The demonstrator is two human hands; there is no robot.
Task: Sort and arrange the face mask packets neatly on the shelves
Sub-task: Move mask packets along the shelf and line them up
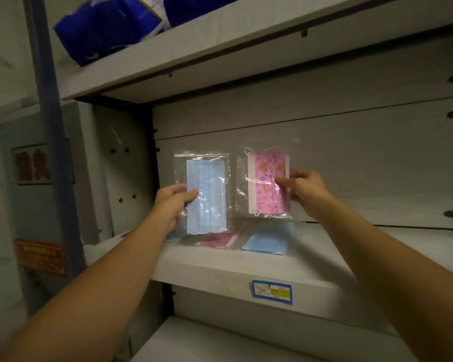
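Above shelf [246,265]: blue packet [207,194] (left fingers [191,193]); pink packet [268,184], right fingers [281,182].

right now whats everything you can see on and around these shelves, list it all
blue mask packet: 1, light blue in clear plastic, held upright above the middle shelf
pink mask packet: 1, pink patterned in clear plastic, held upright to the right of the blue one
lying packets: at least 2, one pink, one blue, flat on the middle shelf below the held ones
middle shelf: 1, white
shelf label: 1, blue-edged, on the middle shelf's front
blue packages: at least 2, dark blue, on the top shelf
wall signs: 2, reddish, at left
hands: left hand grips the blue packet, right hand pinches the pink one
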